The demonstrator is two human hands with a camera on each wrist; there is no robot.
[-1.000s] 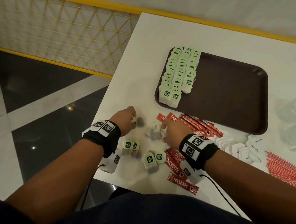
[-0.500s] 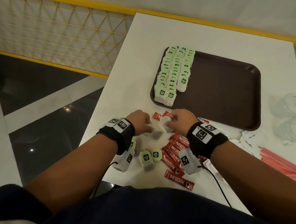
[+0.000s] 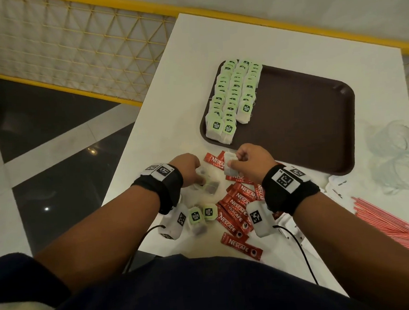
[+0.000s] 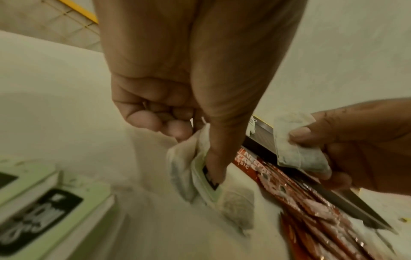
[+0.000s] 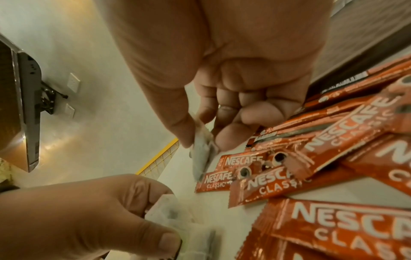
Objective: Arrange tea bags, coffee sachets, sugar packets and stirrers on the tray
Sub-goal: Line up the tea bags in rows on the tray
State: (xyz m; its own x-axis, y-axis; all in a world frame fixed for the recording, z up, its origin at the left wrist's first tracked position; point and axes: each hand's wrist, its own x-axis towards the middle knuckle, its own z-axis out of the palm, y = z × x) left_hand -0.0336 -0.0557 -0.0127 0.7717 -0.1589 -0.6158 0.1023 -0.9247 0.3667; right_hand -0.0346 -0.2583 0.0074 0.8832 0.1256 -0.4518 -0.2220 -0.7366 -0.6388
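The right hand point(image 3: 252, 162) hovered just above the white desk point(image 3: 172, 123), near the front edge of the brown tray point(image 3: 317, 128), with thumb and fingers pinching one white tea bag point(image 3: 230, 164); the left wrist view showed the thumb pressed flat on that bag point(image 4: 298, 151). The left hand point(image 3: 187, 166) sat low on the desk just beside it, its fingers curled round a small bunch of tea bags point(image 3: 206, 183), one with its green tag showing under the thumb in the left wrist view. Three neat rows of green-tagged tea bags point(image 3: 234, 98) filled the left end of the tray, the rest of it bare. Red coffee sachets point(image 3: 238, 208) lay scattered on the desk below and between the hands, some under the right wrist. Two more loose tea bags point(image 3: 202, 215) rested near the left wrist. White sugar packets point(image 3: 339, 187) lay to the right of the right forearm, and a bundle of red stirrers point(image 3: 384, 220) lay beyond them near the desk's right edge. Some clear plastic wrap point(image 3: 400, 157) sat to the right of the tray.
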